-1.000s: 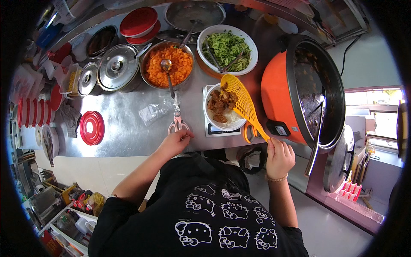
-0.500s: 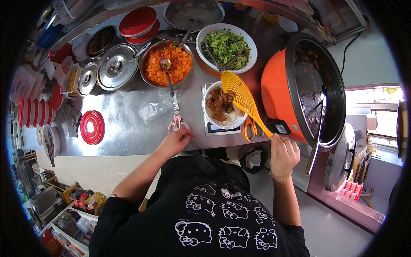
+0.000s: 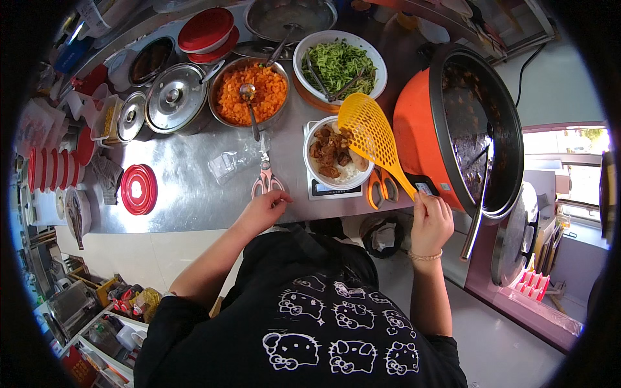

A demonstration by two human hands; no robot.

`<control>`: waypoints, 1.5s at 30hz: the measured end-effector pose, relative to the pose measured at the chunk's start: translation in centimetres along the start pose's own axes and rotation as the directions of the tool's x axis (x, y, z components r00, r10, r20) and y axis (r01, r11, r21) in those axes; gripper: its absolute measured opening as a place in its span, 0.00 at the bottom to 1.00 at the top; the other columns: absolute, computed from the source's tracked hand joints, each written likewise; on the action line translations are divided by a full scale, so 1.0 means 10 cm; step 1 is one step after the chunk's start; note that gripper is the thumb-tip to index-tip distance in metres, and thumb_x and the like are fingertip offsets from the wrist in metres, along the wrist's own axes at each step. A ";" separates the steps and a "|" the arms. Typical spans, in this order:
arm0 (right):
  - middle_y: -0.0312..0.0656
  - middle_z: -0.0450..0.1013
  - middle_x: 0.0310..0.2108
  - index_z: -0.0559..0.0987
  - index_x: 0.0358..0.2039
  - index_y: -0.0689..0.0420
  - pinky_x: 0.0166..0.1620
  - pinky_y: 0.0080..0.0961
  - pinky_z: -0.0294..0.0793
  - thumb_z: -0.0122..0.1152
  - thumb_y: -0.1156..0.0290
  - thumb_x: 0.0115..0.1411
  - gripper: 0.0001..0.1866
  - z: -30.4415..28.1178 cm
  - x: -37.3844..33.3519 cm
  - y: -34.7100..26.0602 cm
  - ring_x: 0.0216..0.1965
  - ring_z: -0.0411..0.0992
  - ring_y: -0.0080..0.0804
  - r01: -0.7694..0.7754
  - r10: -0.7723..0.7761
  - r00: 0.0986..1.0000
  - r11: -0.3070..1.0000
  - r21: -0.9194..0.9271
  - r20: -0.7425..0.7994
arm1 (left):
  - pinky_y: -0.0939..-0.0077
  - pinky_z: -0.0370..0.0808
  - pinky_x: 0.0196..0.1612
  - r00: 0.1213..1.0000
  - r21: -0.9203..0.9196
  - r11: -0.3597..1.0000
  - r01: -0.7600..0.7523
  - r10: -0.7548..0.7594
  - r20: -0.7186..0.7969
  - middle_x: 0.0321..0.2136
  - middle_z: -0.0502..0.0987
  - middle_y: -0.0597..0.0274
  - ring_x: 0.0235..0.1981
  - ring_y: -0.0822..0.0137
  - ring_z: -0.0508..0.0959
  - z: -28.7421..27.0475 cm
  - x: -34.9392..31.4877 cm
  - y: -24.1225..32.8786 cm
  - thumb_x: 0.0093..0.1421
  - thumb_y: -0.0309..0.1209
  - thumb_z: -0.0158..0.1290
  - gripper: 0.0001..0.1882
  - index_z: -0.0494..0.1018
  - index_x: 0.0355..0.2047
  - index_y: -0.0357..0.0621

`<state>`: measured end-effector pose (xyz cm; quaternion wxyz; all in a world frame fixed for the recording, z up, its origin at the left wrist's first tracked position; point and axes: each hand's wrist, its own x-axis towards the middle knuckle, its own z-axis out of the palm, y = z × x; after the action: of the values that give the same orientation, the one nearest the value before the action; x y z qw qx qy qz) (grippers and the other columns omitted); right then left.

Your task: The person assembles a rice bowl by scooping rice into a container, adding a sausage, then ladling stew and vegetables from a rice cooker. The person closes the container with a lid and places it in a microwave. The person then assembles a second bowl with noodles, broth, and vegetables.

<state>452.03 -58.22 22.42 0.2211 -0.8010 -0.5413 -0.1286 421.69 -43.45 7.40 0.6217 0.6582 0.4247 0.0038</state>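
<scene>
My right hand (image 3: pixel 432 227) is closed round the handle end of a yellow slotted skimmer (image 3: pixel 367 128). The skimmer's head leans over the right rim of a white bowl (image 3: pixel 306 158) holding white rice (image 3: pixel 350 171) and brown braised meat pieces (image 3: pixel 328 152). Beneath the bowl is a kitchen scale (image 3: pixel 317 191), mostly covered. My left hand (image 3: pixel 262 211) rests at the counter's front edge, its fingers curled and holding nothing. Just beyond it lie pink-handled scissors (image 3: pixel 266 181). Orange-handled scissors (image 3: pixel 382 189) lie between the bowl and a large orange cooker pot (image 3: pixel 414 123).
A metal ladle handle (image 3: pixel 475 226) juts from the pot. Behind stand a bowl of diced carrot (image 3: pixel 259 89), a white bowl of shredded cucumber (image 3: pixel 341 72) with tongs, and lidded steel pots (image 3: pixel 176 102). A red lid (image 3: pixel 139 189) and a clear plastic bag (image 3: pixel 226 165) lie on the steel counter (image 3: pixel 174 216).
The skimmer's head has shifted slightly toward the right and been turned so its holes show more broadly. More rice shows in the bowl. My left hand has hardly moved.
</scene>
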 end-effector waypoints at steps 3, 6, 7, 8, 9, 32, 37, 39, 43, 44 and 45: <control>0.43 0.75 0.26 0.79 0.29 0.61 0.32 0.27 0.71 0.66 0.75 0.55 0.05 0.03 -0.04 0.05 0.26 0.72 0.39 -0.192 0.193 0.981 0.970 0.152 0.014 | 0.76 0.73 0.39 1.000 -0.010 1.000 -0.001 0.001 -0.027 0.32 0.78 0.62 0.32 0.72 0.77 0.00 -0.02 0.01 0.64 0.29 0.49 0.10 0.75 0.43 0.39; 0.45 0.74 0.25 0.78 0.30 0.63 0.32 0.24 0.70 0.63 0.75 0.58 0.05 0.04 -0.11 0.11 0.26 0.72 0.34 -0.303 0.304 0.952 0.915 0.268 0.037 | 0.76 0.73 0.38 0.997 0.010 1.000 -0.015 0.016 -0.080 0.32 0.78 0.62 0.32 0.72 0.77 0.00 -0.03 0.01 0.63 0.29 0.49 0.10 0.75 0.42 0.40; 0.43 0.73 0.24 0.77 0.29 0.63 0.32 0.22 0.69 0.63 0.75 0.59 0.05 0.04 -0.13 0.13 0.26 0.70 0.31 -0.330 0.329 0.943 0.902 0.279 0.049 | 0.76 0.73 0.38 0.996 0.007 1.000 -0.016 0.016 -0.085 0.32 0.78 0.62 0.32 0.72 0.77 0.00 -0.03 0.01 0.63 0.28 0.49 0.10 0.75 0.42 0.40; 0.42 0.72 0.24 0.77 0.29 0.63 0.32 0.21 0.68 0.62 0.74 0.60 0.06 0.05 -0.16 0.15 0.25 0.69 0.28 -0.356 0.354 0.933 0.888 0.291 0.061 | 0.76 0.73 0.38 0.996 0.006 1.000 0.001 0.000 -0.085 0.32 0.78 0.61 0.32 0.72 0.77 0.00 -0.03 0.02 0.63 0.28 0.49 0.09 0.75 0.41 0.40; 0.41 0.71 0.23 0.77 0.29 0.63 0.31 0.20 0.67 0.62 0.74 0.61 0.06 0.05 -0.18 0.17 0.25 0.68 0.25 -0.381 0.378 0.923 0.874 0.302 0.071 | 0.76 0.73 0.38 0.995 0.000 1.000 -0.020 0.019 -0.099 0.31 0.78 0.61 0.32 0.72 0.77 -0.01 -0.02 0.02 0.63 0.28 0.49 0.09 0.75 0.41 0.40; 0.32 0.69 0.29 0.74 0.44 0.56 0.18 0.09 0.52 0.51 0.67 0.68 0.08 -0.42 -0.17 0.14 0.18 0.57 0.11 -0.578 0.746 0.569 0.064 0.814 0.346 | 0.72 0.72 0.30 0.903 0.203 0.955 -0.216 0.275 -0.329 0.26 0.74 0.62 0.24 0.67 0.74 -0.04 0.05 0.51 0.56 0.30 0.56 0.07 0.75 0.36 0.45; 0.32 0.71 0.33 0.72 0.50 0.57 0.21 0.09 0.58 0.51 0.68 0.68 0.12 -0.38 -0.15 0.14 0.22 0.61 0.12 -0.528 0.763 0.577 0.076 0.846 0.291 | 0.70 0.74 0.31 0.898 0.255 0.941 -0.221 0.299 -0.324 0.28 0.75 0.61 0.25 0.64 0.75 -0.02 0.08 0.65 0.56 0.30 0.55 0.07 0.75 0.36 0.47; 0.33 0.71 0.34 0.71 0.52 0.56 0.23 0.11 0.62 0.52 0.68 0.68 0.14 -0.35 -0.10 0.10 0.24 0.63 0.13 -0.519 0.773 0.572 0.081 0.851 0.275 | 0.70 0.74 0.31 0.896 0.266 0.937 -0.228 0.308 -0.319 0.28 0.75 0.61 0.25 0.63 0.75 -0.01 0.09 0.67 0.57 0.30 0.55 0.07 0.75 0.36 0.47; 0.34 0.73 0.38 0.68 0.56 0.56 0.29 0.14 0.69 0.51 0.68 0.68 0.17 -0.30 0.00 -0.01 0.29 0.66 0.16 -0.449 0.800 0.537 0.004 0.893 0.266 | 0.69 0.74 0.31 0.897 0.265 0.932 -0.246 0.323 -0.303 0.28 0.75 0.61 0.24 0.63 0.75 0.00 0.10 0.66 0.57 0.30 0.55 0.07 0.75 0.36 0.47; 0.34 0.73 0.40 0.68 0.57 0.56 0.30 0.16 0.70 0.51 0.67 0.68 0.18 -0.29 0.00 -0.04 0.30 0.67 0.17 -0.391 0.773 0.579 -0.017 0.920 0.259 | 0.69 0.74 0.31 0.903 0.264 0.935 -0.237 0.312 -0.294 0.28 0.75 0.61 0.24 0.63 0.75 0.00 0.09 0.66 0.57 0.30 0.55 0.07 0.75 0.36 0.47; 0.35 0.72 0.41 0.67 0.57 0.53 0.34 0.22 0.71 0.48 0.61 0.69 0.18 -0.27 -0.02 -0.08 0.32 0.68 0.20 -0.343 0.745 0.631 0.016 0.939 0.218 | 0.70 0.74 0.31 0.901 0.258 0.935 -0.245 0.318 -0.296 0.28 0.75 0.61 0.24 0.63 0.75 0.00 0.09 0.65 0.57 0.30 0.55 0.07 0.75 0.36 0.47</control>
<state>451.33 -59.47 24.84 0.7621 -0.6162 -0.0956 0.1740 425.89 -42.08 12.30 0.4590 0.7657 0.4215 0.1594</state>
